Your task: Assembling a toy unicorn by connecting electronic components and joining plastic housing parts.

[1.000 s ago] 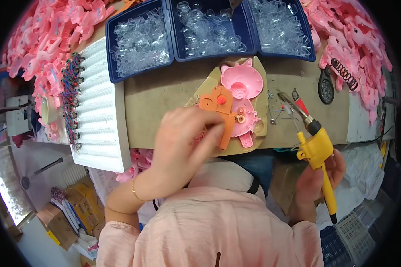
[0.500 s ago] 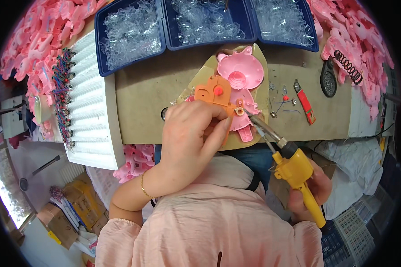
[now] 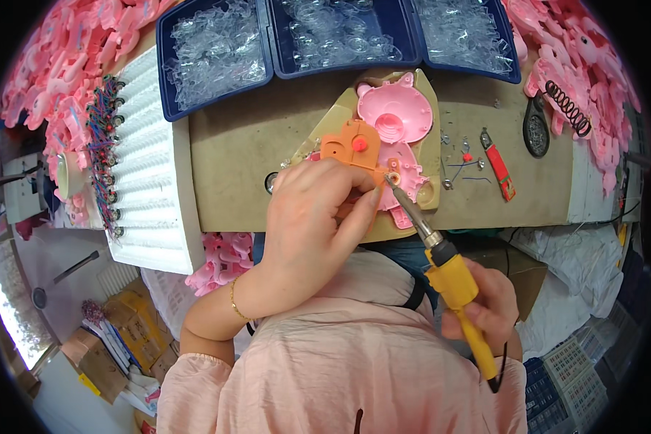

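Note:
My left hand point(image 3: 312, 217) presses down on an orange plastic part point(image 3: 352, 147) that lies over a pink toy shell point(image 3: 405, 170) on a tan work jig point(image 3: 431, 108). My right hand point(image 3: 488, 302) grips the yellow handle of a soldering iron point(image 3: 452, 278). Its metal tip touches a small round spot at the orange part's right edge, beside my left fingertips. A second pink round shell point(image 3: 396, 114) lies just beyond the orange part.
Three blue trays point(image 3: 217, 54) of clear plastic pieces line the bench's far edge. A white ribbed rack point(image 3: 148, 173) with coloured wires stands at left. A red tool point(image 3: 500, 173), small screws and a dark oval piece point(image 3: 536, 132) lie at right. Pink parts are heaped on both sides.
My right hand brought the soldering iron from the right side down onto the orange part's edge. My left hand shifted slightly while still pressing the part.

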`<move>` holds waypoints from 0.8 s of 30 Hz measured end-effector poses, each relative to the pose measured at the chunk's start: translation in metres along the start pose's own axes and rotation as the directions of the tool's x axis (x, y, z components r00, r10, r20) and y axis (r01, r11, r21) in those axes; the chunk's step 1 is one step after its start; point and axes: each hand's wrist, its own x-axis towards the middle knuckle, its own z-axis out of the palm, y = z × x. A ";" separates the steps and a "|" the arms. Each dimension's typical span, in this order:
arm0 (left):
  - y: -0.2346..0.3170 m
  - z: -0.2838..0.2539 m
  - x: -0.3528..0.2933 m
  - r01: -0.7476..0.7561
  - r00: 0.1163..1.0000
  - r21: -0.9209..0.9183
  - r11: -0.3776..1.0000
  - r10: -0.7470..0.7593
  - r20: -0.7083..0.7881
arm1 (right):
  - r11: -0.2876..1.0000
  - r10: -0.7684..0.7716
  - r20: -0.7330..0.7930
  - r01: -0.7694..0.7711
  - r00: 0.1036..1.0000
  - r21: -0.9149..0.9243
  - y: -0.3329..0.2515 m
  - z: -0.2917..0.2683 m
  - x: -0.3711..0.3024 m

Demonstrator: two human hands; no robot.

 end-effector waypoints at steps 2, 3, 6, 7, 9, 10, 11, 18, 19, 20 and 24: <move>0.002 -0.001 0.003 0.004 1.000 -0.010 1.000 -0.003 0.023 | 0.578 -0.382 0.352 0.518 0.854 -0.631 0.002 -0.002 0.005; 0.003 -0.001 0.004 0.011 0.999 -0.012 1.000 -0.010 0.042 | 0.250 -0.569 0.458 0.674 0.683 -0.694 0.013 -0.005 0.008; 0.000 -0.003 0.002 -0.003 1.000 0.006 1.000 0.003 0.022 | 0.894 -0.109 0.155 0.165 0.982 -0.416 0.001 -0.010 -0.003; 0.000 -0.003 0.003 -0.005 1.000 0.005 1.000 0.004 0.024 | 0.585 -0.325 0.308 0.446 0.894 -0.677 0.008 -0.014 -0.005; 0.001 -0.003 0.005 -0.004 0.998 0.013 1.000 0.003 0.069 | 0.415 -0.534 0.368 0.615 0.761 -0.671 0.015 -0.014 0.004; 0.002 -0.002 0.006 -0.003 0.998 0.015 1.000 0.002 0.069 | 0.207 -0.695 0.431 0.734 0.576 -0.647 0.017 -0.014 0.008; 0.002 -0.002 0.007 0.007 0.998 0.013 1.000 -0.008 0.070 | 0.206 -0.694 0.433 0.736 0.575 -0.645 0.018 -0.017 0.009; 0.009 0.001 0.012 0.013 0.999 -0.037 0.999 -0.011 0.049 | 0.321 -0.723 0.325 0.713 0.610 -0.624 0.022 -0.017 0.000; 0.008 -0.003 0.010 0.018 0.998 -0.034 0.999 -0.016 0.055 | 0.450 -0.734 0.222 0.704 0.642 -0.549 0.015 -0.009 -0.004; 0.007 -0.003 0.009 0.013 0.999 -0.024 1.000 -0.011 0.053 | 0.356 -0.843 0.163 0.759 0.512 -0.545 0.009 -0.008 0.004; 0.009 -0.012 0.001 0.049 0.994 0.061 0.997 -0.055 0.094 | 0.517 -0.834 -0.521 0.592 0.183 -0.618 -0.015 -0.067 -0.006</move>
